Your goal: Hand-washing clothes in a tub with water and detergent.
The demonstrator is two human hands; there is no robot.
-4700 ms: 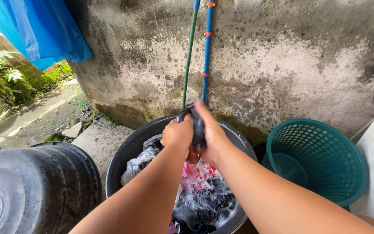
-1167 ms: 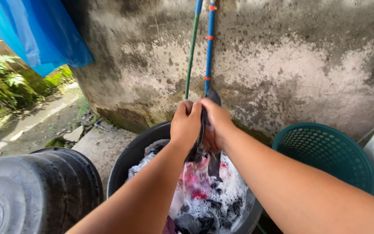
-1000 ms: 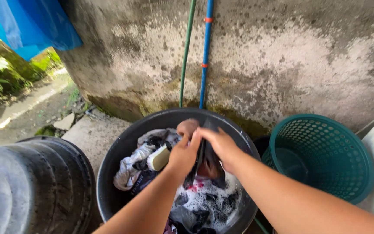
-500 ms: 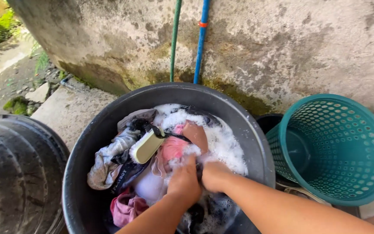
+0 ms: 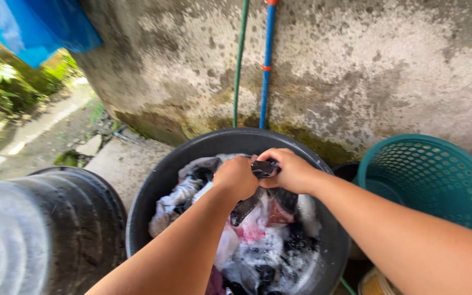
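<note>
Over a big black wash tub full of soapy wet laundry, both my hands grip one dark wet garment. My left hand and my right hand are pressed close together, fists closed on the cloth between them. The garment's lower end hangs down toward the pile of white, pink and dark clothes in the suds. The part of the garment inside my fists is hidden.
A teal mesh laundry basket stands right of the tub. An upturned black tub sits at the lower left. Behind is a stained concrete wall with a green hose and a blue pipe. A blue tarp hangs at upper left.
My hands were down in the suds half a second ago; now they are raised above the laundry with the dark garment held between them. The view has tilted upward.
</note>
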